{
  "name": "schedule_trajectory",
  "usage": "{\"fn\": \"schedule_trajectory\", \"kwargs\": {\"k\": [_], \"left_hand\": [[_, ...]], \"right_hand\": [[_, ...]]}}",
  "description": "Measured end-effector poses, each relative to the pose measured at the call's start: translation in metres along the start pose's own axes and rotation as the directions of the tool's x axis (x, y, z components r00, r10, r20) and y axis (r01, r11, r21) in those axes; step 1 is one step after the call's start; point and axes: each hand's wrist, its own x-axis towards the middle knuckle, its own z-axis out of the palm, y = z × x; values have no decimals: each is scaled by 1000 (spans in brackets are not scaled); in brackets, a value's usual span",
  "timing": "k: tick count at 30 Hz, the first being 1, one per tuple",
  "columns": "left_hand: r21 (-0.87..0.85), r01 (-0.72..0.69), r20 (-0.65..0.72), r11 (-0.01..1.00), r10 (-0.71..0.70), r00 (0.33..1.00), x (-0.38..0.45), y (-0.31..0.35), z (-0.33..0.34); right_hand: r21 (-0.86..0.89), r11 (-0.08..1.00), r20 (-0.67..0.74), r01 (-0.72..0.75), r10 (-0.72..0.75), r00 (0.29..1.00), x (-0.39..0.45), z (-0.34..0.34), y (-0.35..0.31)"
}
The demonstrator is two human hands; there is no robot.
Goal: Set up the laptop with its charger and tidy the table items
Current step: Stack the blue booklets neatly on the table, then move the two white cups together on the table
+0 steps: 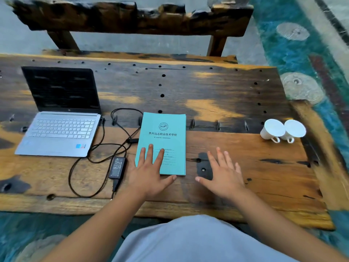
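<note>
Head view: both hands are spread flat over a wooden table (245, 167).

The left hand (149, 173) is laid with straight fingers on the near corner of a teal booklet (164, 137); the right hand (224, 174) is released, grasping nothing, at 3 o'clock from the booklet. An open laptop (58, 129) is seen at 9 o'clock, its charger brick (117, 167) and looped cable (98, 148) between laptop and booklet. Two white cups (283, 130) are tipped on their sides at the right edge.
</note>
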Motion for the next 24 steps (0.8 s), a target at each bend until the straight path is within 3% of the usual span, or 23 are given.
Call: {"fn": "schedule_trajectory", "kwargs": {"k": [8,14,20,24], "left_hand": [[-7,-85,-1,996,85,996,3,45,-11],[21,-246,-5,969,246,969,31,97,-9],[42,-444,36,895,443,896,57,167,-5],[60,-494,79,867,489,869,70,214,-8]], "right_hand": [[46,998,-19,-44,45,999,-21,-6,36],[110,975,1,-195,197,981,-51,-14,81],[213,892,46,-399,399,916,-94,-10,141],[262,846,64,-465,466,883,-113,-6,181]]}}
